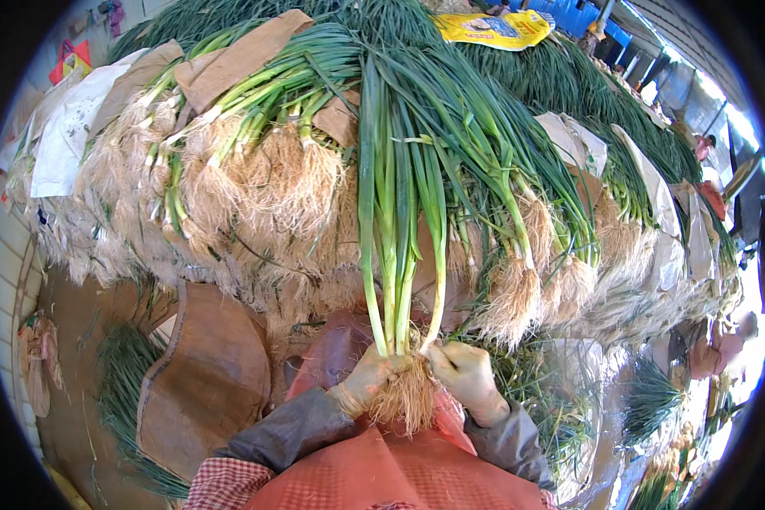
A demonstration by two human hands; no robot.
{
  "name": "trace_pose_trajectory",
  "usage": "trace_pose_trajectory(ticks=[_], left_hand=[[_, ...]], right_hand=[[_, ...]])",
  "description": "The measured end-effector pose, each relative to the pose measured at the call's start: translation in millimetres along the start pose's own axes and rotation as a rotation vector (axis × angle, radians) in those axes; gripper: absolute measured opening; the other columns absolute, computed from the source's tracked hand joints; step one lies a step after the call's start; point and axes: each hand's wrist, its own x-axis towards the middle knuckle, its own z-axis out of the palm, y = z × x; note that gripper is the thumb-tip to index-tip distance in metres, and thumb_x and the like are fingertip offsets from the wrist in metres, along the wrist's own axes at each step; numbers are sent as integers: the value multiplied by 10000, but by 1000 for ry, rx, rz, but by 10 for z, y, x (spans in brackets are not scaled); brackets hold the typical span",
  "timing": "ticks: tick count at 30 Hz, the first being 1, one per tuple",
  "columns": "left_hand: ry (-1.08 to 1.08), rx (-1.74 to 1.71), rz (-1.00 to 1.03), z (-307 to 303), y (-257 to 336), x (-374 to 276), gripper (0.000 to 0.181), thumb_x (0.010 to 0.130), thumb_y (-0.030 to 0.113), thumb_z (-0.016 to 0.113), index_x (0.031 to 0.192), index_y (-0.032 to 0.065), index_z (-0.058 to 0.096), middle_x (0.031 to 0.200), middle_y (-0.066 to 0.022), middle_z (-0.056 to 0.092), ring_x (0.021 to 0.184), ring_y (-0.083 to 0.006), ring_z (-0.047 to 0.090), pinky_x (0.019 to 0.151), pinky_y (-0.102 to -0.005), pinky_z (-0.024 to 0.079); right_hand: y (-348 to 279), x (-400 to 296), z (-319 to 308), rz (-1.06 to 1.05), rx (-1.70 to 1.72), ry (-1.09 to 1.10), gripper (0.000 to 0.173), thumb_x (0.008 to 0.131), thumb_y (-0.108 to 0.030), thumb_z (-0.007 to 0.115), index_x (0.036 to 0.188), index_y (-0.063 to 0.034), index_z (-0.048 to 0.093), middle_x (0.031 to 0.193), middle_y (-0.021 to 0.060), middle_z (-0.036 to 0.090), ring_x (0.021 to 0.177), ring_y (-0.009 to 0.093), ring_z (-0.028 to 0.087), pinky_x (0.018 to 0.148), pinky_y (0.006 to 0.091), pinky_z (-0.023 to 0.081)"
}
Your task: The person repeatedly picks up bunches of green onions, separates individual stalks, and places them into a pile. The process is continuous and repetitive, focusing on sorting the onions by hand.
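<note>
Several long green onion stalks [389,280] stretch from my lap to the heap, their leaves away from me and their roots [411,398] hanging over my apron. My gloved left hand [371,377] is closed around their pale lower ends, just above the roots. On the other side, my gloved right hand [460,376] grips the base of the rightmost stalk with thumb and fingers, close beside the bunch. That stalk leans apart from the others. Parts of the fingers are hidden behind the stalks and roots.
A large heap of green onions [280,166] spans the view before me, roots towards me. Brown sheets [242,60] and a yellow printed bag [494,29] lie on it. At left stands a brown panel [207,382]; trimmed leaves [535,395] lie at right. Other people sit far right.
</note>
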Motion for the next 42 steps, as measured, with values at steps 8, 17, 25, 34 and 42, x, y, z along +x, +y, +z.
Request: trace_pose_trajectory(ticks=[8,17,25,34,42], left_hand=[[-21,-247,-156,-29,60,30,500,814,78,653,1277,7,477,1051,-62,607,893,-134,599,776,-269,512],[-149,-68,-18,155,223,121,507,775,72,685,1242,13,495,1075,-91,608,1010,-203,584,921,-326,456],[20,-140,-161,324,183,161,519,790,78,692,1274,22,514,1232,-69,577,1062,-155,578,898,-262,472],[41,-162,-86,277,175,207,416,798,27,684,1192,53,553,972,-17,612,863,-119,607,785,-281,515],[-204,-428,-282,-145,-31,241,485,804,60,646,1257,-25,498,1053,-122,636,953,-206,636,820,-334,539]], right_hand=[[567,-788,-794,426,-560,-1010,577,920,-591,433,703,-123,690,732,82,673,696,222,678,666,408,532],[1072,1277,-927,533,-515,-60,352,873,-414,618,974,-79,650,814,121,660,704,275,668,614,387,538],[618,526,-31,678,960,-11,385,980,-377,489,895,-25,620,748,67,655,606,106,585,504,247,483],[357,126,-385,97,114,-57,352,900,-147,590,584,-7,527,512,106,517,398,200,505,401,326,415],[561,-472,-581,444,-9,-361,457,858,-400,637,1097,-12,667,1158,173,641,782,223,671,725,362,543]])
